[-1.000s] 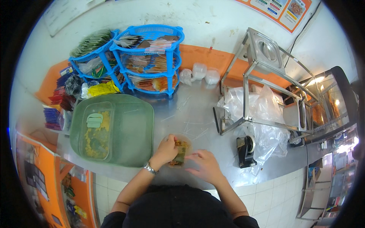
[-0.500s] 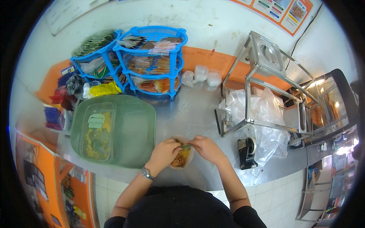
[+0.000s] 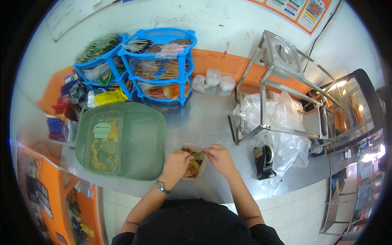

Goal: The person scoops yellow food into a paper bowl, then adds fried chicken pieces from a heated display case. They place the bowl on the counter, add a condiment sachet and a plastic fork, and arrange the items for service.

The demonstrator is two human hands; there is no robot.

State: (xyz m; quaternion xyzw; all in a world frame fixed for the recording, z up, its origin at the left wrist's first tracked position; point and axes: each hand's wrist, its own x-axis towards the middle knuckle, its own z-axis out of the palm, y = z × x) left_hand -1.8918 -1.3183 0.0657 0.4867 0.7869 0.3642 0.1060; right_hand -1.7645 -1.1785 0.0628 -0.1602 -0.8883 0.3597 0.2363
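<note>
A pale bowl [image 3: 203, 168] sits near the front edge of the steel table, holding brown and yellow food with some green. Just over it, a thin green strip-like piece [image 3: 198, 154], too small to identify, is stretched between my hands. My left hand [image 3: 175, 166], with a metal watch on its wrist, pinches the piece's left end at the bowl's left rim. From the right, my right hand [image 3: 221, 160] has its fingertips closed on the other end. The hands hide parts of the bowl's rim.
Left of the bowl stands a large green lidded container [image 3: 147, 126]. Blue tiered baskets [image 3: 183, 67] with packets are behind it. To the right are a black tape dispenser [image 3: 265, 163], plastic bags [image 3: 288, 143] and a metal rack [image 3: 263, 98]. Thin white sticks [image 3: 200, 132] lie beyond the bowl.
My hands stay closed on the green piece over the bowl, shifting only slightly. More of the food shows between them. The whole view has moved a little.
</note>
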